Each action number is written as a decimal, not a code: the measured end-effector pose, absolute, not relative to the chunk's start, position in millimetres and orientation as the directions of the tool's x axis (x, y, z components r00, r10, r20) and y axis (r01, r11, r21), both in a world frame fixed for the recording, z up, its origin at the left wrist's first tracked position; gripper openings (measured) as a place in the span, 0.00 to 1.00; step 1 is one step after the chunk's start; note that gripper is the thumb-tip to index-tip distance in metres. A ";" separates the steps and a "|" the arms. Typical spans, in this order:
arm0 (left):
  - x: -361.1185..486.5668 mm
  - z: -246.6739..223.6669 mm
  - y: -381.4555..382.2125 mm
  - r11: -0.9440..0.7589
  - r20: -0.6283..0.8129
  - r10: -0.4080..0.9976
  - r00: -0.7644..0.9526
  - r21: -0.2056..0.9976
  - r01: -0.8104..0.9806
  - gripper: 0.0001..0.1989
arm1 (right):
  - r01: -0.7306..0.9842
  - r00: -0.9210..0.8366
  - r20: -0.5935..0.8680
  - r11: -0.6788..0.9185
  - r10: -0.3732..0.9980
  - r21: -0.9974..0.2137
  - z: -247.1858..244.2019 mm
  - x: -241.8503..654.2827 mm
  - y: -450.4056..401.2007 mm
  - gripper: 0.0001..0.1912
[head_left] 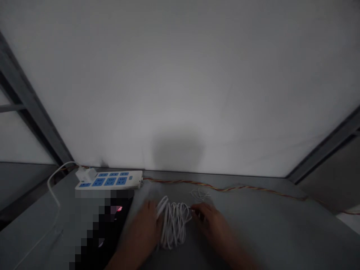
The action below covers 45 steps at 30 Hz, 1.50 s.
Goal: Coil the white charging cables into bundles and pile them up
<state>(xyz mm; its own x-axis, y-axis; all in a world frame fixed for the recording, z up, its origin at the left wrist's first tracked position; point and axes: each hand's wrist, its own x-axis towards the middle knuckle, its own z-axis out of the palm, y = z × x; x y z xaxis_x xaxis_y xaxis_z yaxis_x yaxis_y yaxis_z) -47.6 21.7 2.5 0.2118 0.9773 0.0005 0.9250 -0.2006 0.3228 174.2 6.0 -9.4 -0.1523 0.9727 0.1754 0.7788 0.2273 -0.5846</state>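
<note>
A bundle of white cable lies in loose loops on the grey table, between my two hands. My left hand presses against the bundle's left side, though blur hides its fingers. My right hand sits at the bundle's right end, its fingertips closed on the white strands. Just beyond that hand lies a small tangle of thin white wire.
A white power strip with blue sockets and a white plug stands at the far left edge. A twisted red-and-yellow wire runs along the back. A pixelated dark object lies left of my left hand.
</note>
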 end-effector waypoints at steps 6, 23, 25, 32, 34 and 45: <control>-29.2 10.7 7.7 -0.003 -0.125 0.975 0.184 0.819 0.573 0.14 | 0.812 -0.193 0.270 0.308 0.943 -0.496 1.3 166.7 -4.7 0.15; -35.3 -6.9 17.8 0.150 -0.175 0.968 0.182 0.978 0.143 0.25 | 0.935 -0.252 -0.059 0.227 0.966 -0.272 14.6 185.6 -10.0 0.07; -34.3 -9.4 16.2 0.184 -0.199 0.961 0.193 0.978 0.093 0.26 | 0.982 -0.139 -0.098 0.125 0.985 -0.142 15.6 195.5 -4.4 0.11; -27.2 -31.0 17.7 0.163 -0.140 0.927 0.348 0.986 -0.039 0.31 | 0.901 -0.214 0.209 0.276 0.954 -0.335 12.1 187.7 -0.3 0.11; -26.4 -34.8 18.8 0.161 -0.144 0.924 0.354 0.987 -0.019 0.35 | 0.785 -0.373 0.217 0.431 0.902 -0.444 8.2 175.3 -4.2 0.20; -31.7 -31.0 13.8 0.058 -0.087 0.938 0.335 0.994 0.094 0.20 | 0.638 -0.382 0.184 0.403 0.905 -0.656 4.2 161.1 -9.8 0.09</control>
<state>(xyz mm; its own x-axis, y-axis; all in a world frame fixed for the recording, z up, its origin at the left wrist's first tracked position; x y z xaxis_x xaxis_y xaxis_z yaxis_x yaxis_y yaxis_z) -31.7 13.8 -31.0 0.3355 0.9381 -0.0867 0.0944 0.0581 0.9938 161.1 -9.8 4.2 -0.3824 0.9054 0.1843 0.6377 0.4030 -0.6564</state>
